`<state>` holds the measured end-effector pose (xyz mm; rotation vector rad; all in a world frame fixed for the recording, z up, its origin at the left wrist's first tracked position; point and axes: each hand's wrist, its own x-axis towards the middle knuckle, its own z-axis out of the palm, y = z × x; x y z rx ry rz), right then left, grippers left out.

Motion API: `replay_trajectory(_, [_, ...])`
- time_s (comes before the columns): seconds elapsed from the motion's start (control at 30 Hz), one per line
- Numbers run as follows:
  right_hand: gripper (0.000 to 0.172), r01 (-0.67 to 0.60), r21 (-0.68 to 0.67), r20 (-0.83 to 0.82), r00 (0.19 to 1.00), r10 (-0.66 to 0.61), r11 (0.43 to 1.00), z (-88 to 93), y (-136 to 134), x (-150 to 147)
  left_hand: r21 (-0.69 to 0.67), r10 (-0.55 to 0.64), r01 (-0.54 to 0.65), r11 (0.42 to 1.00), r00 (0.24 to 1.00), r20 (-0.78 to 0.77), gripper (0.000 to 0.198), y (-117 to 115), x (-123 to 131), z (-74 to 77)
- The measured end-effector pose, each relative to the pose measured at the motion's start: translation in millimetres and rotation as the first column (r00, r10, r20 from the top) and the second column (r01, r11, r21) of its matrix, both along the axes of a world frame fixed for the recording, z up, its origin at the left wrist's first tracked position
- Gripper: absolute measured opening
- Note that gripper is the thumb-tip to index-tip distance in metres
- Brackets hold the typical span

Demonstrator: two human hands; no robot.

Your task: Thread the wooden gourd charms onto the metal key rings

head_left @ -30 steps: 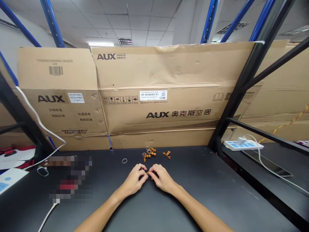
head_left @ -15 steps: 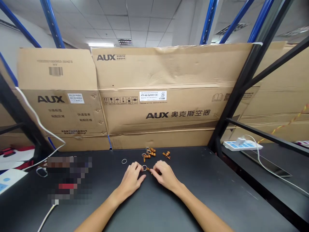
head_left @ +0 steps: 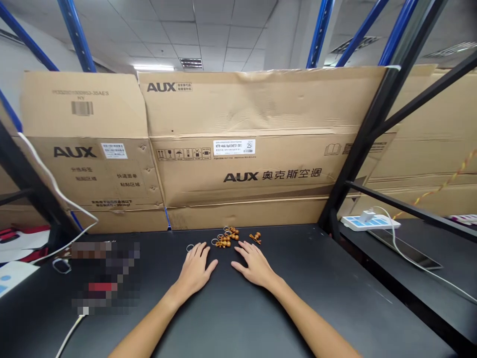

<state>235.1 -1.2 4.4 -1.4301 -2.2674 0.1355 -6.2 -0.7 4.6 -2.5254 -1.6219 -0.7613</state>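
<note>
Both my hands lie flat and spread on the black tabletop (head_left: 298,283), holding nothing. My left hand (head_left: 194,269) has its fingertips right beside a loose metal split ring (head_left: 190,247). My right hand (head_left: 253,263) is nearest a small wooden gourd-bead charm (head_left: 255,237). Between the two hands, just beyond the fingertips, lies a tangled cluster of wooden gourd-bead keychains with metal rings (head_left: 225,240). No hand touches that cluster.
Flattened AUX cardboard sheets (head_left: 238,149) stand along the table's far edge. A black rack post (head_left: 357,144) rises at the right, beside a lower shelf with a white power strip (head_left: 367,223) and cable. A pixelated patch hides items at the left.
My hands have parted and flattened on the table, after pinching a small bead piece together. That ringed bead piece now lies at the cluster's near left side.
</note>
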Motion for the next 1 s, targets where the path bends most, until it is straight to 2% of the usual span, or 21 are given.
replay_trajectory(0.13, [0.045,0.105,0.083,0.004,0.994,-0.106,0.991,-2.6,7.0,3.4,0.024,0.177,-0.176,0.984,0.984,-0.019,0.061,4.0,-0.7,-8.4])
replay_trajectory(0.2, [0.044,0.185,0.140,0.010,0.982,-0.189,0.973,-5.6,13.9,8.4,-0.001,0.191,-0.191,0.982,0.981,-0.021,0.061,4.7,-0.9,-10.6])
replay_trajectory(0.27, [0.044,0.254,0.152,0.018,0.966,-0.259,0.955,-8.3,20.9,15.3,-0.016,0.108,-0.108,0.994,0.994,0.000,0.054,4.1,-1.0,-9.8])
replay_trajectory(0.33, [0.041,0.279,0.117,0.024,0.959,-0.283,0.953,-9.3,25.0,21.3,-0.022,-0.038,0.039,0.999,0.999,0.035,0.043,1.2,-0.1,-5.6])
replay_trajectory(0.47, [0.030,0.192,0.109,0.011,0.981,-0.194,0.975,-4.6,17.5,18.5,-0.055,-0.305,0.309,0.950,0.950,0.074,0.027,-11.6,7.4,8.0])
replay_trajectory(0.6, [0.031,0.019,0.157,-0.009,1.000,-0.018,0.987,3.4,-2.0,-3.1,-0.077,-0.421,0.428,0.900,0.902,0.092,0.026,-24.3,17.8,17.6])
replay_trajectory(0.7, [0.035,-0.079,0.175,-0.070,0.993,0.092,0.981,7.7,-10.8,-14.5,-0.061,-0.413,0.422,0.904,0.903,0.118,0.026,-27.8,21.3,20.9])
replay_trajectory(0.87, [0.040,-0.143,0.158,-0.096,0.983,0.159,0.977,8.4,-8.9,-9.3,-0.075,-0.363,0.373,0.925,0.924,0.119,0.020,-26.9,20.3,23.9])
replay_trajectory(1.0, [0.031,-0.159,0.131,-0.114,0.978,0.175,0.978,7.7,-8.4,-6.1,-0.082,-0.353,0.359,0.930,0.932,0.081,0.018,-27.0,20.8,26.8])
